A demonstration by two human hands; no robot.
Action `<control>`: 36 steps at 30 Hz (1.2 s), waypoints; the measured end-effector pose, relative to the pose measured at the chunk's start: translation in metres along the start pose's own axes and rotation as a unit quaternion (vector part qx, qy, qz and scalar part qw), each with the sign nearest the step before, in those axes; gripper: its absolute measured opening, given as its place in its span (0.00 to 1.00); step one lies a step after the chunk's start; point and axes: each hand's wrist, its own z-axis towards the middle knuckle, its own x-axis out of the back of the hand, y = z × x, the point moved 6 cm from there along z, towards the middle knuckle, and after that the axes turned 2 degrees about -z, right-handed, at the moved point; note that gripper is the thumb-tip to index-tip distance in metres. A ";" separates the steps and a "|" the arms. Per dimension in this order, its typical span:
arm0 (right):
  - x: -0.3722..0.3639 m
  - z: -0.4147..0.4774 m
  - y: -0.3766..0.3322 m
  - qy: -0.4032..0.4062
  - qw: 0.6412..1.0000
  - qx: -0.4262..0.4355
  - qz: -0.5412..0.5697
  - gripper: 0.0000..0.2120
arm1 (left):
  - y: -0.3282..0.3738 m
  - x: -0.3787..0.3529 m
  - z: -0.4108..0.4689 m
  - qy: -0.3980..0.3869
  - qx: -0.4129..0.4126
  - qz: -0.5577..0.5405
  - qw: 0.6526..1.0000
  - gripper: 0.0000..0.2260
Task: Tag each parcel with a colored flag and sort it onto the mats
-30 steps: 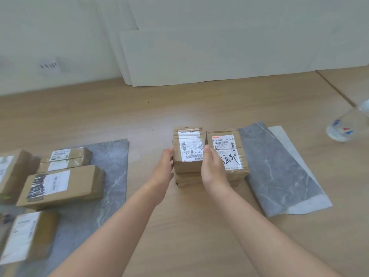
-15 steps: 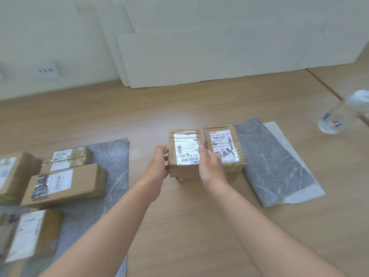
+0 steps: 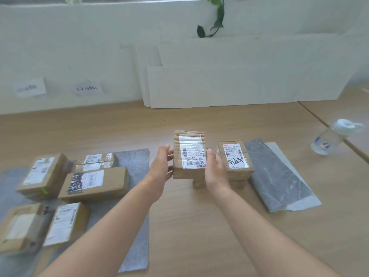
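1. A wooden surface (image 3: pixel 199 236) fills the view, with white boards (image 3: pixel 239 84) leaning on the wall behind it.
2. The left mat (image 3: pixel 137 246), grey and marbled, lies at the near left; several labelled brown parcels (image 3: pixel 93 183) sit on it close together.
3. The right mat (image 3: pixel 273 176), also grey, lies at an angle on the right with a white sheet showing under its far edge.
4. A scribbled parcel (image 3: pixel 234 158) sits on top of a lower parcel (image 3: pixel 237 184) at the right mat's left edge.
5. The held parcel (image 3: pixel 188 154) is up between both hands, just left of that stack, its label facing the camera.
6. The left hand (image 3: pixel 161 166) grips the held parcel's left side, thumb and fingers curled round the edge.
7. The right hand (image 3: pixel 216 170) grips its right side, thumb against the edge by the label.
8. A clear bottle (image 3: pixel 331 137) with a white cap is tilted at the far right.
9. Two paper notes (image 3: pixel 86 89) hang on the wall at left; their writing is too blurred to read.
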 end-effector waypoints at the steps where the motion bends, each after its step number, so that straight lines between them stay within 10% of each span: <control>1: -0.003 -0.009 -0.006 0.002 1.000 0.005 -0.001 0.21 | 0.003 0.008 -0.007 -0.003 -0.006 -0.004 1.000 0.17; 36: -0.101 -0.330 -0.017 -0.036 0.995 0.090 -0.002 0.33 | -0.037 0.234 -0.261 -0.003 -0.093 -0.034 0.995 0.20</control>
